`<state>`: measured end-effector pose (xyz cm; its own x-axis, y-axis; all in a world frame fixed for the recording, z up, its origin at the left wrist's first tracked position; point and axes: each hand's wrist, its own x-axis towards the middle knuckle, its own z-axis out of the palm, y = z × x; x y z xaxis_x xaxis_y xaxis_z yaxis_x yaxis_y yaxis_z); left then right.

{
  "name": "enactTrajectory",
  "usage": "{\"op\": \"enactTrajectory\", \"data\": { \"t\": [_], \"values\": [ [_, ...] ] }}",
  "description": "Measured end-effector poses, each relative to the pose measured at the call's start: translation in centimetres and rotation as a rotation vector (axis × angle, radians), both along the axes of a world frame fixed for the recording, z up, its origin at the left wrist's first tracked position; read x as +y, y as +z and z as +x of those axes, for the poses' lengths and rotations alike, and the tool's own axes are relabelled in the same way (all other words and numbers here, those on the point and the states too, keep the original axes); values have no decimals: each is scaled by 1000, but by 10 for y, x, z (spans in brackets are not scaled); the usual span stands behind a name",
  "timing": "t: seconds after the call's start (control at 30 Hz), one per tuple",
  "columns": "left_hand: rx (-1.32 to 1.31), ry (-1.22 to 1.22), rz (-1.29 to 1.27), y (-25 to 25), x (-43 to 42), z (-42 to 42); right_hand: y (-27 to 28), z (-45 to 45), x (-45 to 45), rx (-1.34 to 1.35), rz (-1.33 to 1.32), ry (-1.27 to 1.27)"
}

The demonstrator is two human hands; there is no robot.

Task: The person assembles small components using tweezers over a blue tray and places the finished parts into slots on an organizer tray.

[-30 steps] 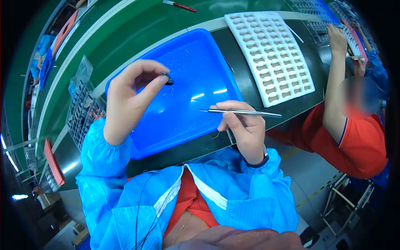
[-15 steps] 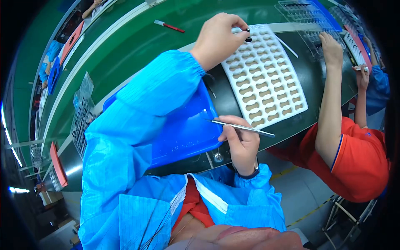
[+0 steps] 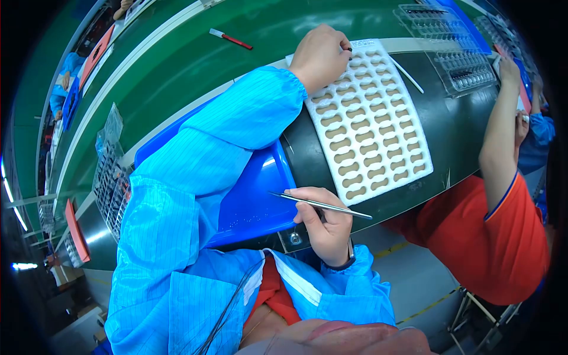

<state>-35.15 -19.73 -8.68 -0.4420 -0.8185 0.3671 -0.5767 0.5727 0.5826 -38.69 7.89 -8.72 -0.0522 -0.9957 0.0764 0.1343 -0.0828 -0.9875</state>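
My left hand (image 3: 321, 58) reaches across to the far end of a white foam tray (image 3: 387, 139) with rows of bone-shaped hollows. Its fingertips are pinched on a small black part (image 3: 349, 51), mostly hidden by the fingers. Nearer my body, my right hand (image 3: 326, 228) grips metal tweezers (image 3: 325, 206), whose tips point left over the rim of a blue plastic bin (image 3: 254, 195). Small pale specks lie on the floor of that bin. My left sleeve covers much of its far side.
A red pen (image 3: 232, 39) lies on the green surface. Beside the foam tray's right edge rests a thin white stick (image 3: 408, 76). Clear plastic trays (image 3: 455, 56) stand at far right, near a co-worker in a red shirt (image 3: 479, 236). More trays (image 3: 111, 183) stand left.
My right hand and the tweezers have shifted down and left. My left hand stays at the tray's far end with the black part. The co-worker's hand has moved right, off the clear trays.
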Motion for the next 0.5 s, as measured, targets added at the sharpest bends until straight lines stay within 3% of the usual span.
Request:
{"op": "enactTrajectory", "data": {
  "t": [0.3,0.5],
  "values": [
    [-12,-46,-41,3,1,14,-1,3,2,30,13,7],
    [5,-66,-64,19,-1,65,-9,8,5,-18,42,-13]
  ]
}}
